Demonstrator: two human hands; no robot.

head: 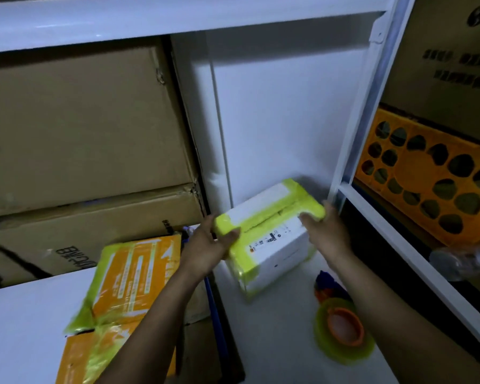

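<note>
Two things lie nearest the person: a yellow-green tape roll (344, 329) with an orange core, flat on the white shelf (277, 350) at five o'clock in the view, and an orange carton (135, 278) crossed with yellow-green tape at seven o'clock. Just beyond the roll, toward twelve o'clock from it, sits a small blue and orange object (327, 285), too blurred to identify. Past these, near the centre, both hands clamp a white box (277, 246) banded in the same yellow-green tape. The left hand (205, 245) grips its nine o'clock end with the thumb laid over the taped top edge, and the right hand (329, 231) holds its three o'clock end with fingers curled onto the top. The box is tilted over the shelf, and whether its lowest corner touches the surface cannot be told. At three o'clock from the box, some clear plastic (463, 259) rests on a lower ledge. Farther back, stacked brown cartons (81, 120) fill the ten o'clock side. A white upright post (355, 120) rises at one o'clock, and an orange crate (427, 187) with round holes stands at two o'clock behind it.
</note>
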